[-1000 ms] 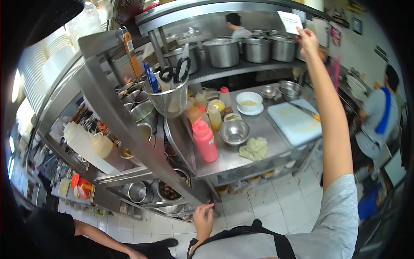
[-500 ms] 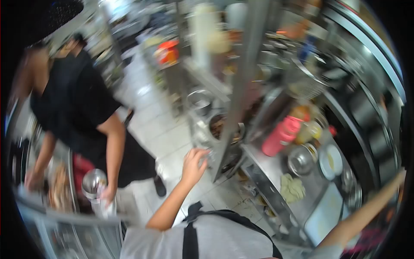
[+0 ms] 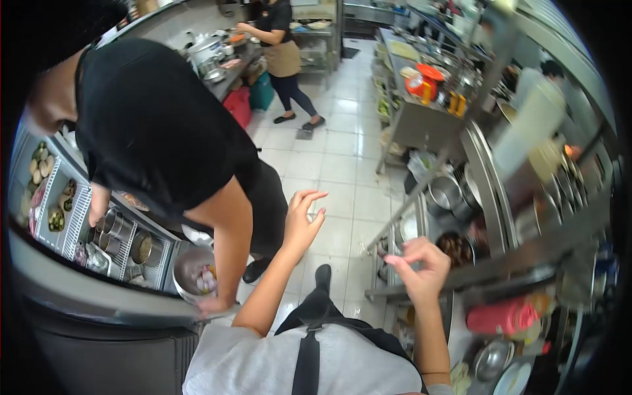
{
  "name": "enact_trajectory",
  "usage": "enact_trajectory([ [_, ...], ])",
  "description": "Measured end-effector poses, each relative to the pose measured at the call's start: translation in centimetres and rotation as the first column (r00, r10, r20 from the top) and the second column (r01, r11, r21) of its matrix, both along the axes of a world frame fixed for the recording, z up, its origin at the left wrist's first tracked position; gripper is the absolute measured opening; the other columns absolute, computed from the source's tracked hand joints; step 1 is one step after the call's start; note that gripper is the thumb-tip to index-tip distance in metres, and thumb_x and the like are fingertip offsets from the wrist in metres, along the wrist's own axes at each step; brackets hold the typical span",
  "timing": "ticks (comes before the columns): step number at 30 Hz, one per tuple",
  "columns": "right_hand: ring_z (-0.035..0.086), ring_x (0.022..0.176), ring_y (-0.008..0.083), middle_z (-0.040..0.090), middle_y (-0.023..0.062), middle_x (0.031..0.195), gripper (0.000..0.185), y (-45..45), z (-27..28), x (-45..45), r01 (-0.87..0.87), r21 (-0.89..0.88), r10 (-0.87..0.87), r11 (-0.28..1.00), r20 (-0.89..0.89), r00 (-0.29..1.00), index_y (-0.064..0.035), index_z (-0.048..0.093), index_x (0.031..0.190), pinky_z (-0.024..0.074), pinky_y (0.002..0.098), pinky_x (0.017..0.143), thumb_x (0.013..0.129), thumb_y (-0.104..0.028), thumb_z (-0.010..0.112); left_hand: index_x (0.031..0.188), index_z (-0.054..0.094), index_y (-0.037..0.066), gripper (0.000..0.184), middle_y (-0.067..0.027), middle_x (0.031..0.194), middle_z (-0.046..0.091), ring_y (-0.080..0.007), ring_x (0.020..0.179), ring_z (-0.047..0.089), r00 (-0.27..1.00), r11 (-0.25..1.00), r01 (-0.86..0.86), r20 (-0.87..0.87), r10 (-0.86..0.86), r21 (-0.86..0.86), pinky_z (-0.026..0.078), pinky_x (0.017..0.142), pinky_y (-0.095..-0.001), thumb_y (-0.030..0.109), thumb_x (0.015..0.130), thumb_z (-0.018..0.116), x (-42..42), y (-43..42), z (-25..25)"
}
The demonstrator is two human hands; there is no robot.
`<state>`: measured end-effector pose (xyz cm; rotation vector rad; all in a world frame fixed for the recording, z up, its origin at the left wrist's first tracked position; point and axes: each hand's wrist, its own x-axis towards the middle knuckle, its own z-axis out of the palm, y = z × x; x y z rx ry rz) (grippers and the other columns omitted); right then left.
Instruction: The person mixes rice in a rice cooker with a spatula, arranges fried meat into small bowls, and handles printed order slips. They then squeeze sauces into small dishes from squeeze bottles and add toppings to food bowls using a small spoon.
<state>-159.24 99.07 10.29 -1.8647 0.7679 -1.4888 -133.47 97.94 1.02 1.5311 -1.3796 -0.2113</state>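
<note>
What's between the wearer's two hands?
In the head view, tiled floor shows between left hand and right hand, with the metal rack near the right.

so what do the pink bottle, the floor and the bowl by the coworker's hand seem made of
The pink bottle looks like smooth plastic, from its even, solid colour, though blurred. The floor looks like glossy tile, probably ceramic: pale squares, grout lines, reflections. The bowl seems satin metal, perhaps stainless steel, by its grey sheen.

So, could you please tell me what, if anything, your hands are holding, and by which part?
Nothing that shows: the left hand is raised and empty, and the right hand, fingers curled, has nothing visible in it.
</note>
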Motion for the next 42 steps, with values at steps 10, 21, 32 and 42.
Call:
enact_trajectory([
  [10,0.057,0.12,0.0323,0.056,0.0217,0.132,0.067,-29.0,-25.8,12.9,-0.002,0.493,0.341,0.87,-0.598,0.725,-0.0025,0.047,0.138,0.0471,0.0396,0.097,0.083,-0.03,0.073,0.099,0.072,0.005,0.02,-0.011,0.096,0.068,-0.0226,0.093,0.064,0.844,0.949,-0.288,-0.434,0.314,0.126,0.047,0.086,-0.0324,0.022,0.093,0.062,15.8,-11.9,-10.1],
  [21,0.038,0.135,0.041,0.032,0.0244,0.151,0.099,-43.4,-34.4,10.5,0.615,0.778,0.53,0.126,-0.577,0.621,0.0024,0.027,0.148,0.0375,0.0446,0.107,0.081,-0.06,0.064,0.134,0.05,0.011,0.049,-0.0189,0.128,0.045,-0.0289,0.111,0.054,0.723,0.862,-0.386,-0.473,0.504,0.329,0.044,0.095,-0.0402,0.039,0.095,0.058,26.4,-28.7,-13.8],
  [32,0.03,0.142,0.0291,0.033,0.0186,0.153,0.079,-85.5,-37.7,42.2,-0.04,0.812,0.599,0.582,-0.395,0.697,0.0013,0.034,0.146,0.0215,0.0386,0.116,0.094,-0.057,0.047,0.153,-0.011,0.028,0.106,-0.0316,0.152,-0.013,-0.0581,0.125,0.038,0.535,0.733,-0.381,-0.511,0.672,0.564,0.06,0.063,-0.0437,0.061,0.084,0.062,45.3,-49.9,-10.7],
  [42,0.014,0.145,0.045,0.008,0.0354,0.154,0.081,-97.2,-26.3,85.9,-0.476,0.562,0.731,0.677,-0.59,0.343,-0.024,0.035,0.15,0.0237,0.0442,0.114,0.084,-0.063,0.061,0.154,0.019,0.018,0.102,-0.0367,0.152,-0.004,-0.0559,0.137,0.022,0.377,0.438,-0.88,0.29,0.88,-0.186,0.03,0.11,-0.0534,0.065,0.077,0.067,94.2,-64.2,8.4],
])
